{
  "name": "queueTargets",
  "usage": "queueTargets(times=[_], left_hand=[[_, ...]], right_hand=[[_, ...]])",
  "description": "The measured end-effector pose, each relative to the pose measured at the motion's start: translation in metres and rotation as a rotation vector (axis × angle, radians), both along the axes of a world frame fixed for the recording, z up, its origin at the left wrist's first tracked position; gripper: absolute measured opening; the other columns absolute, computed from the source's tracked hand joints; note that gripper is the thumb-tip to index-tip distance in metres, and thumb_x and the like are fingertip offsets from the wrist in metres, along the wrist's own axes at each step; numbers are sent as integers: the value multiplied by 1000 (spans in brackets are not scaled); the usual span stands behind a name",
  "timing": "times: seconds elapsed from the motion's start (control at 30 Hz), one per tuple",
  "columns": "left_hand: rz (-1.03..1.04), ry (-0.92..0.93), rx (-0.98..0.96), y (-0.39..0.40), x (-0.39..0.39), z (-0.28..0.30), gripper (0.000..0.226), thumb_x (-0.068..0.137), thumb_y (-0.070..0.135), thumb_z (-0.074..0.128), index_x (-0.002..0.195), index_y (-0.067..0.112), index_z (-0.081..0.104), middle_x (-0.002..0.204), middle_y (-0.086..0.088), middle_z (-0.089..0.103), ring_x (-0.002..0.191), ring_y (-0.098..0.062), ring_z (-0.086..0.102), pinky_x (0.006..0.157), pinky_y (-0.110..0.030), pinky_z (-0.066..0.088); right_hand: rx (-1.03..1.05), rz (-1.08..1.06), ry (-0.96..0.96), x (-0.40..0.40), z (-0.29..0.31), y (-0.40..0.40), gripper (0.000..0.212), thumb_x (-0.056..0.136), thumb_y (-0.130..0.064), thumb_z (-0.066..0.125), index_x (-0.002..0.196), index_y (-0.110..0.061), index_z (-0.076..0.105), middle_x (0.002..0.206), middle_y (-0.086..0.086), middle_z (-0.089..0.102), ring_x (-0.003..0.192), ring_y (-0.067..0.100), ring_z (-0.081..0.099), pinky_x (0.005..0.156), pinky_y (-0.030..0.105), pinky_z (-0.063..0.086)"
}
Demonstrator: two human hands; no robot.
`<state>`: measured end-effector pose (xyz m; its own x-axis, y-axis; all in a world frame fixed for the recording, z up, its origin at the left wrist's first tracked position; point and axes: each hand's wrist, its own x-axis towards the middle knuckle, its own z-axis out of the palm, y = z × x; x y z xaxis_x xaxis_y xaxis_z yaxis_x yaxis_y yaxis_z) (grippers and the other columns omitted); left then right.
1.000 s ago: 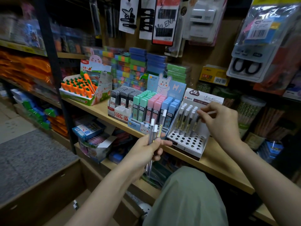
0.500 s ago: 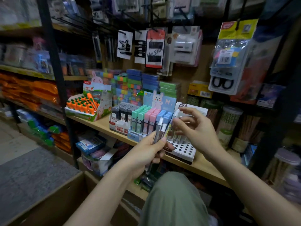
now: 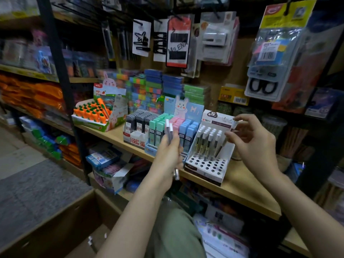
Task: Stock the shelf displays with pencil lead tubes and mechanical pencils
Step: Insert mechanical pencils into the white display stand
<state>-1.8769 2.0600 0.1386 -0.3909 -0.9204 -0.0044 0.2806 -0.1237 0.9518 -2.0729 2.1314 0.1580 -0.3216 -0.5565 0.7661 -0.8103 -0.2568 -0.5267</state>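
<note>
orange carrot pens (image 3: pixel 90 113), mint, pink and blue lead tubes (image 3: pixel 174 125), white-capped pencils (image 3: pixel 207 138), white holed stand (image 3: pixel 206 169)

My left hand (image 3: pixel 168 155) holds a few pencils (image 3: pixel 169 132) upright before the shelf (image 3: pixel 240 185). My right hand (image 3: pixel 253 144) is at three o'clock from it, pinching one pencil (image 3: pixel 226 139) over the pencil stand (image 3: pixel 208 161), which sits on the shelf between my hands. Other pencils stand in the stand's back rows; its front holes lie nearest me. At nine o'clock from the stand, touching it, is the tray of lead tubes (image 3: pixel 175 131), and beside that, further toward nine, a second lead box (image 3: pixel 137 127). At ten o'clock, well apart, sits the carrot box (image 3: pixel 96 114). Stacked boxes (image 3: pixel 160 86) stand behind the trays at twelve. A carton (image 3: pixel 61 226) lies below at seven o'clock.
</note>
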Motion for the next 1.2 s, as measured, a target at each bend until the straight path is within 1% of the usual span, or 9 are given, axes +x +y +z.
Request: queueTargets(times=[0.13,0.23,0.47,0.6,0.73,0.87,1.0,1.1,1.2], left_hand=[[67,179,190,-1,-30,-1,26,103,32,37,113,18,55,70,2,46,43,-7,34,46,-23,27],[60,201,165,-2,-45,-9,20,104,23,38,107,17,57,71,1,47,48,-7,39,50,-23,30],[-60,345,85,-7,-41,-51,25,104,20,41,123,17,56,71,4,51,56,-7,41,50,-20,36],[-39,291,99,-15,-41,-54,25,104,21,41,121,17,58,69,6,54,57,-6,47,51,-22,38],[-60,199,50,-14,-36,-63,23,99,13,51,116,18,65,82,3,61,74,-8,56,68,-21,50],[-86,190,76,-11,-34,-65,19,97,9,55,110,12,68,86,-3,67,76,-11,63,72,-23,53],[-146,148,48,-7,-30,-65,18,97,17,56,94,18,74,88,-8,72,73,-14,66,68,-27,56],[-212,52,-14,-4,-30,-65,23,99,27,53,95,22,75,79,-3,67,68,-12,60,62,-28,46],[-284,57,-39,-1,-34,-63,22,99,28,52,100,25,73,89,1,69,72,-11,58,68,-28,43]], right_hand=[[-7,2,12,-4,-18,-12,36,81,-17,77,110,-28,59,90,-17,60,82,-7,64,70,5,48],[-8,-9,17,-7,-27,-19,35,81,-19,76,110,-29,58,92,-14,62,81,-5,65,69,9,51],[25,-12,29,-14,-41,-28,36,80,-16,78,107,-28,58,93,-18,62,81,-6,65,68,8,51],[106,-35,121,-10,-38,-34,33,78,-15,80,106,-23,63,95,-13,63,83,-4,62,73,11,52],[86,-76,106,-7,-37,-38,31,78,-14,80,106,-19,69,96,-7,63,82,-5,60,77,10,51],[103,-104,114,-1,-39,-40,26,78,-13,80,102,-18,70,93,-5,63,78,0,62,76,22,57],[105,-163,160,4,-37,-36,25,81,-16,77,105,-12,73,95,1,62,75,10,62,72,32,59],[114,-154,129,5,-29,-30,36,87,-27,71,123,-22,66,99,-6,61,79,5,60,73,24,54],[228,-16,23,15,-22,-25,37,87,-33,69,123,-35,63,90,-21,67,83,-5,63,75,12,51]])
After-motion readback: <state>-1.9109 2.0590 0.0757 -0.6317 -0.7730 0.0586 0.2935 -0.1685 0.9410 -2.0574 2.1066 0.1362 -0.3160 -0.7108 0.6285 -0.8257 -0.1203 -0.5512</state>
